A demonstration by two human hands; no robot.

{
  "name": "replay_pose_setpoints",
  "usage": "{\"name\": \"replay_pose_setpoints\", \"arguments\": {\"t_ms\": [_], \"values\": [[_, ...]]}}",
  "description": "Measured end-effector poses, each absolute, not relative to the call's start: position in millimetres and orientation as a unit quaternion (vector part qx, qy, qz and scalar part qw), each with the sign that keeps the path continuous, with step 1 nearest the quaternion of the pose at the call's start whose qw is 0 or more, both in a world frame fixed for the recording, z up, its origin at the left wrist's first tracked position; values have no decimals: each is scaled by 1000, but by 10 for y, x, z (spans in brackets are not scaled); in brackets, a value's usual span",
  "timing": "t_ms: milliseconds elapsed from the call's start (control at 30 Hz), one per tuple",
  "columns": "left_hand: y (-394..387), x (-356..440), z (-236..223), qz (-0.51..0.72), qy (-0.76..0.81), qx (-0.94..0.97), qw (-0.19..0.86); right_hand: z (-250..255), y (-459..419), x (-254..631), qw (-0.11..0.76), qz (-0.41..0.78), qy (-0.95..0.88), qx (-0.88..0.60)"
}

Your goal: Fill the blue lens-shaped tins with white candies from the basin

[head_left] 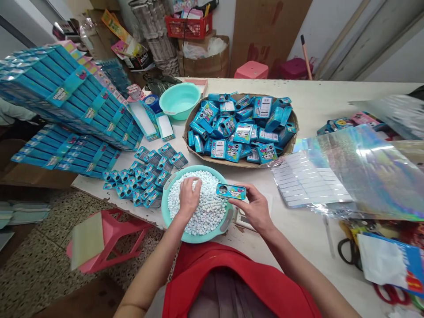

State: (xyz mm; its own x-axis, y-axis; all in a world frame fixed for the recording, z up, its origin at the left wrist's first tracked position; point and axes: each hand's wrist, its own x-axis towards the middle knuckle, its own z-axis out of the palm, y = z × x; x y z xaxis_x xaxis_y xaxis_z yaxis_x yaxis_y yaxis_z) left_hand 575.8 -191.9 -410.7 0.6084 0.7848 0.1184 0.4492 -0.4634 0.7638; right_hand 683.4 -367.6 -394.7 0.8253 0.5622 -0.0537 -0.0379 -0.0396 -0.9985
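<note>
My right hand [254,206] grips a small blue candy box [233,192] at its right end, over the bowl's right rim. The box lies level, its printed side with a round window facing up. My left hand [190,197] has curled fingers down among small white candies [208,210] heaped in a turquoise bowl [195,239]; its fingertips and what lies between them are partly hidden. Left of the bowl, several blue boxes [150,171] stand close together in rows. Behind the bowl, a cardboard tray [228,162] is piled with more blue boxes [243,132].
A second turquoise bowl [180,100] stands behind. Tall stacks of blue packs [76,97] fill the left. Shiny plastic sheets [374,172] and scissors [347,251] lie at right. A white device [245,218] sits partly under my right hand. A pink stool [112,238] stands at lower left.
</note>
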Motion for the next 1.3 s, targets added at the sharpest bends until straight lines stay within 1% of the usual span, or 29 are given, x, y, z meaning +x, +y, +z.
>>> {"name": "replay_pose_setpoints", "arguments": {"t_ms": [67, 167, 233, 300, 333, 400, 500, 567, 633, 700, 767, 800, 867, 1000, 1067, 1167, 1300], "values": [[-2006, 5723, -4337, 146, 327, 897, 259, -3958, -3739, 6887, 672, 216, -175, -686], [-2148, 5722, -4496, 68, 300, 941, 138, -3980, -3839, 6963, 663, 204, -153, -703], [-2179, 5747, -4524, 46, 293, 951, 87, -3995, -3901, 6996, 649, 194, -141, -722], [-2157, 5778, -4538, 47, 284, 954, 83, -4002, -3945, 7000, 637, 187, -132, -736], [-2135, 5791, -4547, 56, 286, 952, 97, -4001, -3957, 6991, 632, 189, -131, -740], [-2084, 5810, -4565, 87, 309, 934, 158, -3992, -3957, 6952, 624, 199, -138, -743], [-2004, 5823, -4545, 175, 379, 850, 320, -3966, -3901, 6868, 607, 203, -171, -749], [-1939, 5819, -4466, 249, 443, 728, 461, -3946, -3834, 6814, 593, 194, -206, -754], [-1870, 5801, -4326, 289, 486, 549, 615, -3929, -3751, 6768, 580, 181, -248, -754], [-1818, 5777, -4141, 281, 474, 366, 750, -3917, -3658, 6728, 567, 169, -288, -753], [-1812, 5768, -3948, 265, 420, 248, 832, -3910, -3560, 6684, 548, 151, -323, -757], [-1831, 5775, -3862, 268, 394, 221, 851, -3907, -3511, 6657, 535, 141, -342, -759], [-1909, 5819, -3727, 305, 362, 226, 851, -3893, -3418, 6594, 510, 127, -382, -760], [-2088, 5947, -3618, 426, 350, 330, 766, -3840, -3296, 6480, 487, 121, -419, -757], [-2131, 5981, -3608, 460, 355, 351, 735, -3816, -3273, 6458, 490, 120, -413, -758], [-2145, 5991, -3597, 474, 368, 353, 718, -3808, -3258, 6462, 500, 131, -401, -756], [-2147, 6001, -3548, 451, 371, 361, 728, -3829, -3225, 6468, 524, 137, -383, -748]]}}
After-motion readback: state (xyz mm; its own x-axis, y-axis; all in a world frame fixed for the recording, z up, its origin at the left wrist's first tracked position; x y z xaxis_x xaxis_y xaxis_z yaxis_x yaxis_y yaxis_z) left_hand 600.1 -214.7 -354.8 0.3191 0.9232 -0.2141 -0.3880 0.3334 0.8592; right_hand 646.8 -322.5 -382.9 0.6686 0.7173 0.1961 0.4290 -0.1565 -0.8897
